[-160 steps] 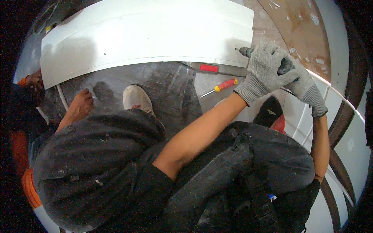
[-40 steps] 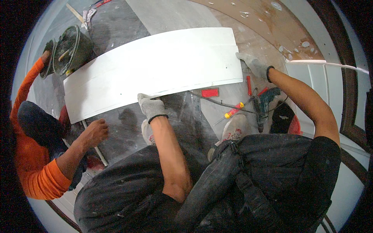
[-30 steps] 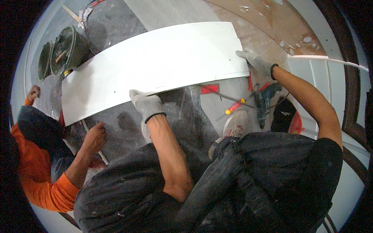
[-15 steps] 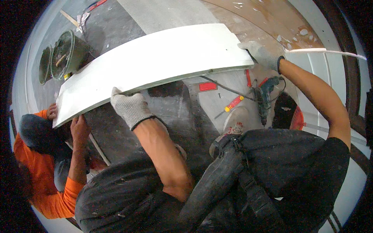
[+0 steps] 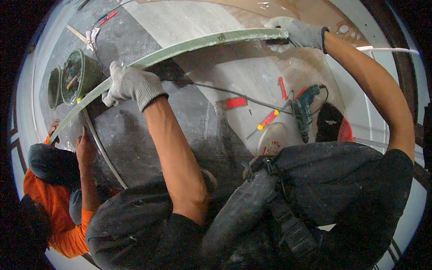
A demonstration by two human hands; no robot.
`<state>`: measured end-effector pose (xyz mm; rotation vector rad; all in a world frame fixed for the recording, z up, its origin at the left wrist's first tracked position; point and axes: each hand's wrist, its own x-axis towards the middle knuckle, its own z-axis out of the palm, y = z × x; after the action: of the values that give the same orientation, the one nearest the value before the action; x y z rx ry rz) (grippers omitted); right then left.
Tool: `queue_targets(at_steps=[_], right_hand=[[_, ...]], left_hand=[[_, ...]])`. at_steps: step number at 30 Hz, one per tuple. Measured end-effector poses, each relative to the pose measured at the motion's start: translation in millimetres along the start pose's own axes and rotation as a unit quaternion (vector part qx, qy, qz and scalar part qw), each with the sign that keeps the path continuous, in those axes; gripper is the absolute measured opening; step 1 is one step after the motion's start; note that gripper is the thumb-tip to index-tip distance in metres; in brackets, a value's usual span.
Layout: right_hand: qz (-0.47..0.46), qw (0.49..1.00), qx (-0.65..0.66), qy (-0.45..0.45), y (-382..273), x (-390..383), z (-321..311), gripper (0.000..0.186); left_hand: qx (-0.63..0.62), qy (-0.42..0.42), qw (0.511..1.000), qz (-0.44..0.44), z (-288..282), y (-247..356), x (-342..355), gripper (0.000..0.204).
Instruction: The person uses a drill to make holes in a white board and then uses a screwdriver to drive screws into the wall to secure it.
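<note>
A long white board with a pale green edge (image 5: 193, 43) stands on its side, its narrow edge facing up. My left hand (image 5: 135, 85), in a grey-white knit glove with a dark cuff, is closed around the board left of its middle. At the far right end, my right hand (image 5: 303, 35), gloved the same way, grips the board's end; some of its fingers are hidden. A co-worker's bare hand (image 5: 54, 129) touches the near left end. That person's other hand (image 5: 85, 144) is beside the board, with a finger stretched out.
A corded power drill (image 5: 306, 108), a red-and-yellow screwdriver (image 5: 269, 119), a red-handled tool (image 5: 282, 87) and a red-handled square (image 5: 236, 103) lie on the floor near my shoe (image 5: 272, 137). Two dark buckets (image 5: 90, 74) stand at the left. A black cable (image 5: 225, 91) crosses the floor.
The board has tipped from showing its broad white face to standing on edge. My left hand has moved up and left along it; my right hand has risen slightly.
</note>
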<state>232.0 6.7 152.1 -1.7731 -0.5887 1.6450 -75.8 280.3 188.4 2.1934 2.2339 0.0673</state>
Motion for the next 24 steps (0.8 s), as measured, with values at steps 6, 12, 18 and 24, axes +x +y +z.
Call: queue_targets(at_steps=[6,12,18,24], right_hand=[[-0.063,0.970,-0.193,0.131,-36,-18,-18,0.038],[-0.281,0.874,-0.364,0.158,-81,-28,-18,0.042],[-0.237,0.830,-0.483,0.148,-89,-22,47,0.055],[-0.228,0.789,-0.545,0.167,-69,-15,38,0.061]], left_hand=[[0.276,0.042,0.950,0.140,22,23,30,0.029],[0.255,0.092,0.953,0.131,47,25,55,0.027],[0.225,0.202,0.952,0.046,67,12,83,0.025],[-0.648,0.275,0.688,-0.178,47,37,37,0.078]])
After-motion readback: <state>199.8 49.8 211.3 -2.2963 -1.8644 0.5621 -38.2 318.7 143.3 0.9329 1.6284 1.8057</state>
